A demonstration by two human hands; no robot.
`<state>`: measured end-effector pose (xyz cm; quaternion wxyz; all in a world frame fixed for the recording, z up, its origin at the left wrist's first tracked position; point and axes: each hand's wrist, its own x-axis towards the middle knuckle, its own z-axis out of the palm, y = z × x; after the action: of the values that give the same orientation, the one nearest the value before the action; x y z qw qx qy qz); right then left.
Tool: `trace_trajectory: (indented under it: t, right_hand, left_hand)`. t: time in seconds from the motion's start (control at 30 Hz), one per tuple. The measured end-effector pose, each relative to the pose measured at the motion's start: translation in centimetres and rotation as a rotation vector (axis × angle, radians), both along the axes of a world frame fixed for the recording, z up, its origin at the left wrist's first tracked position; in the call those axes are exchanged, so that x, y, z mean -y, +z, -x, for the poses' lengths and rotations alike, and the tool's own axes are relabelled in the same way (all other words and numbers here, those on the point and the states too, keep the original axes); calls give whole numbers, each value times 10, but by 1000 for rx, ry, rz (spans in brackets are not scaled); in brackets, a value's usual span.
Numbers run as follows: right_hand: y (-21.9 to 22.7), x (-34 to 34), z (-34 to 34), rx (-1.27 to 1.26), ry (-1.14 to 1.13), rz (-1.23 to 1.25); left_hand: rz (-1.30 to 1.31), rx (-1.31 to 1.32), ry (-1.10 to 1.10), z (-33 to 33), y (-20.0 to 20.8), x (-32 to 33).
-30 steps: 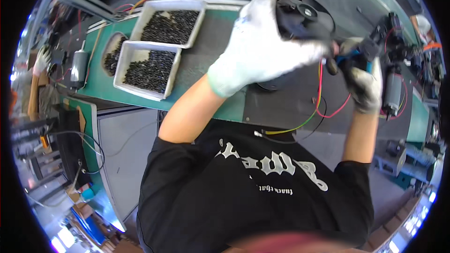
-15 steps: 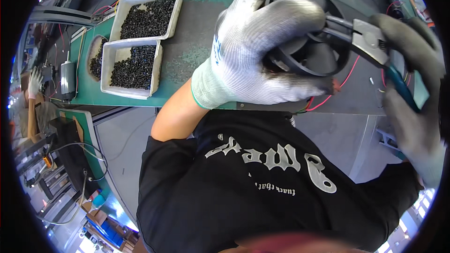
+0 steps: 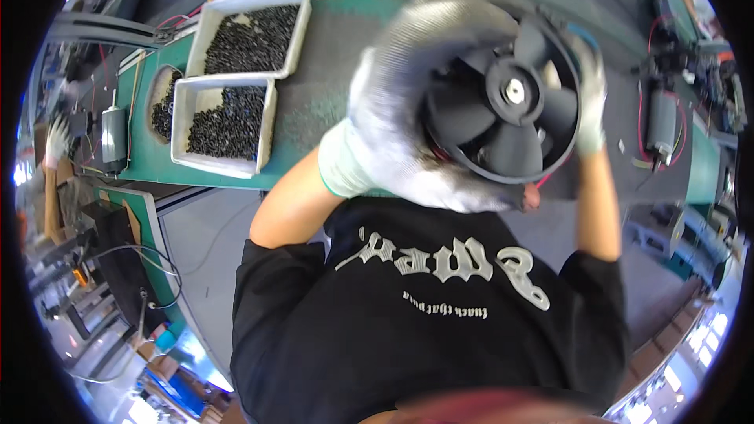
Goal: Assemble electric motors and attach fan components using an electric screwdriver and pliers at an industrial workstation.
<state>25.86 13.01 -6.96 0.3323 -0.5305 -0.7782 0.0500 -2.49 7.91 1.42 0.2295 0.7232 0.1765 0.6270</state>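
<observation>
A black fan [image 3: 503, 137], a round ring with several blades and a pale metal hub in the middle, is held up in front of my chest. My left hand [image 3: 408, 102], in a white-and-grey glove, is closed round the fan's left rim. Behind the right rim is my right hand [image 3: 593, 98], also gloved, its fingers mostly hidden by the fan. By its top a curved blue strip shows, matching the handle of the pliers [image 3: 581, 34]; the jaws are out of sight. Red wire shows under the fan.
Two white trays [image 3: 271, 122] of small black parts sit on the green bench at the left, beside a smaller oval dish [image 3: 159, 102]. Cylindrical motors with wires stand at left [image 3: 114, 137] and right [image 3: 662, 126]. A co-worker's gloved hand [image 3: 57, 141] shows at the far left.
The fan has come lower and turned so its blades and hub face me. My right hand has swung left, from the far right with the pliers in front of the fan to behind its rim.
</observation>
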Motion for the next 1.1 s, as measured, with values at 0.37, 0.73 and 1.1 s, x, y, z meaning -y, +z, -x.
trace_trajectory:
  t: [0.37, 0.73, 1.1]
  right_hand:
    - [18, -60, 93, -963, 80, 592]
    - [33, -330, 140, 172, -114, -96]
    - [-17, -172, 583, -41, 385, 620]
  left_hand:
    - [18, -230, 121, -7, 1, 99]
    - [617, 7, 1423, 175, -19, 209]
    - [1154, -302, 1983, 371, -152, 142]
